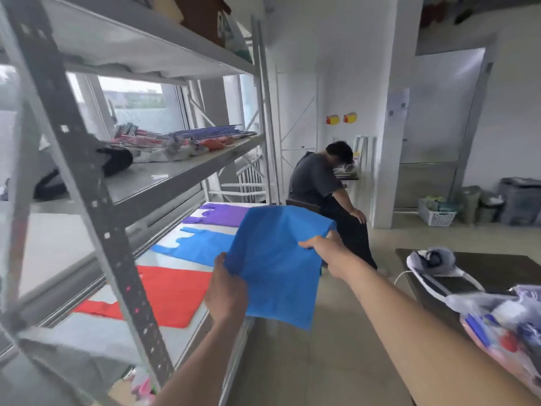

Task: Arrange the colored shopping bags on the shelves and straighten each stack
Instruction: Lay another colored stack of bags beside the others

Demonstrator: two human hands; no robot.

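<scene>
I hold a flat blue shopping bag (278, 259) in the air in front of the low shelf (123, 326). My left hand (225, 291) grips its near left edge. My right hand (320, 244) pinches its right edge. On the shelf lie a red bag (172, 294) nearest me, a blue bag stack (202, 247) in the middle and a purple stack (222, 215) at the far end. The held bag covers part of the blue stack.
A grey metal upright (87, 200) of the rack stands close at the left. The shelf above (175, 171) carries pens and small clutter. A person (325, 183) sits beyond the rack. A dark table (483, 276) with shoes and packets stands at the right.
</scene>
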